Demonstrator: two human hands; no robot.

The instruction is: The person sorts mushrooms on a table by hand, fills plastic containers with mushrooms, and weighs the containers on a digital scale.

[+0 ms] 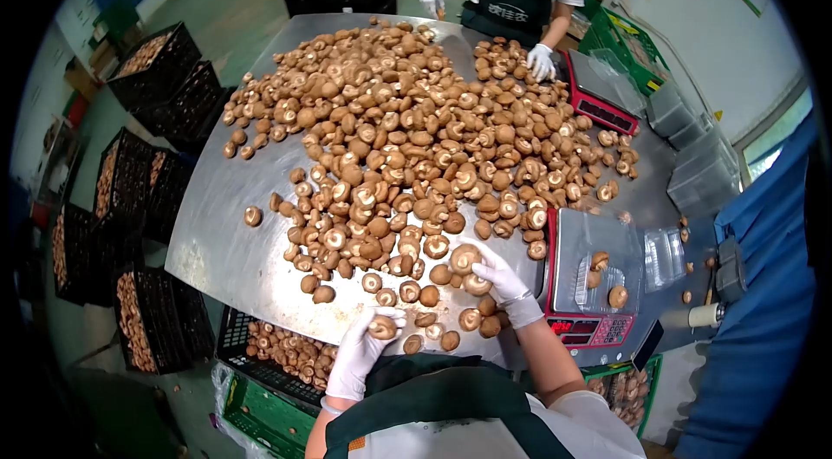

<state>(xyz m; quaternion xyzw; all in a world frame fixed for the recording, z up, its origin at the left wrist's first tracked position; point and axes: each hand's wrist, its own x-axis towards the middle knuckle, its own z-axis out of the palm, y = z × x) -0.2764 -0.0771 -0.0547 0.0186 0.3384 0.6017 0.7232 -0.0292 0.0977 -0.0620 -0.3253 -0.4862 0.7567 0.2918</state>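
Our left hand (pixel 351 362) has its fingers closed on one mushroom (pixel 380 328); our right hand (pixel 511 287) clamps at least one more. Beyond our fingers, a big heap (pixel 381 125) lies loose, unpacked. To their right, the scale's (pixel 568 331) tray (pixel 583 292) looks barely filled.

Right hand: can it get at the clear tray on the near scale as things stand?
Probably yes: the right hand is beside the near scale, and nothing appears to block its way to the clear tray. Its fingers are on a mushroom, though, so they may need freeing first.
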